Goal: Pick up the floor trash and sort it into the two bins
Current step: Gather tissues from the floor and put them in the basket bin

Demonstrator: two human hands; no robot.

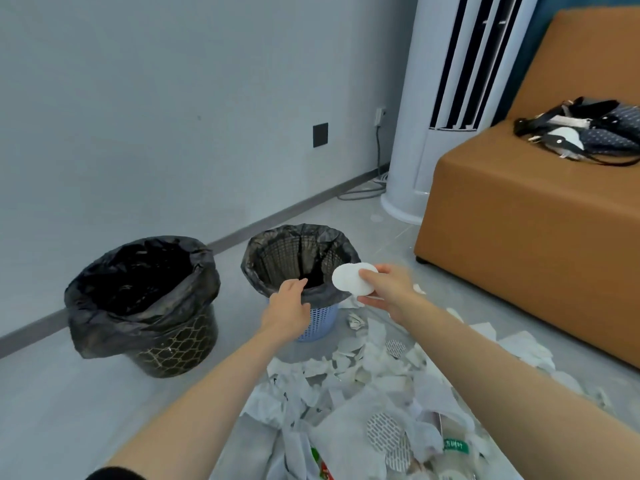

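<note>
Two bins lined with black bags stand by the wall: a dark patterned bin (180, 344) on the left and a blue mesh bin (318, 320) on the right. My right hand (389, 289) pinches round white cotton pads (348, 279) just over the right rim of the blue bin. My left hand (289, 303) reaches to the near rim of that bin, its fingers on the black liner; it holds no trash. A heap of torn white paper, tissues and wrappers (374, 386) covers the floor below my arms.
An orange sofa (526, 237) with a dark bag (588, 129) on it stands at the right. A white tower air conditioner (436, 109) is in the corner, with a cable (363, 192) on the floor beside it. Bare grey floor lies at the lower left.
</note>
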